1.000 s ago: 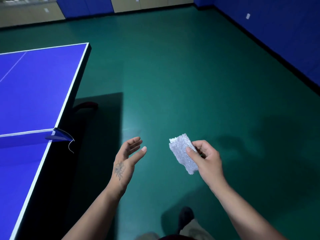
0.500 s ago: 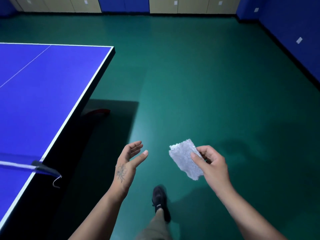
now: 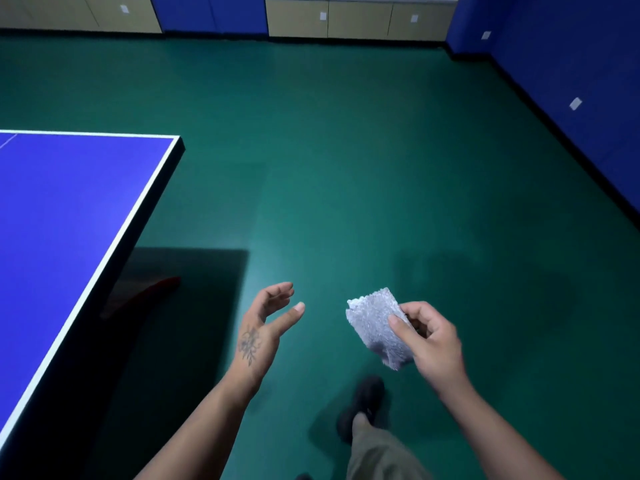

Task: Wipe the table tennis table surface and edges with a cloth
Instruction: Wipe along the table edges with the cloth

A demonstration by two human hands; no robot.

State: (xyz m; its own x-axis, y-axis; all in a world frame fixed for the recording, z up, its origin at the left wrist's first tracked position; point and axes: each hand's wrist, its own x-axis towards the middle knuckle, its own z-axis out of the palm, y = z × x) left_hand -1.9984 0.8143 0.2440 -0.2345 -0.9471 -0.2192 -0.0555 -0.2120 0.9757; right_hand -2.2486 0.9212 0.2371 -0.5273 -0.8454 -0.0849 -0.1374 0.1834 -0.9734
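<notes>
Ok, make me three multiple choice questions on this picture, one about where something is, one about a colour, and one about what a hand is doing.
1. Where is the table relative to the person?
A. To their left
B. To their right
C. Behind them

2. What colour is the floor?
A. Red
B. Green
C. Yellow

3. What is the right hand doing?
A. Pressing flat on the table
B. Hanging with nothing in it
C. Holding the cloth

Answers:
1. A, the blue top fills the left side of the view, beyond the left hand.
2. B, the ground around the table is dark green.
3. C, thumb and fingers pinch the pale grey cloth in the air, clear of the table, while the left hand holds nothing.
</notes>
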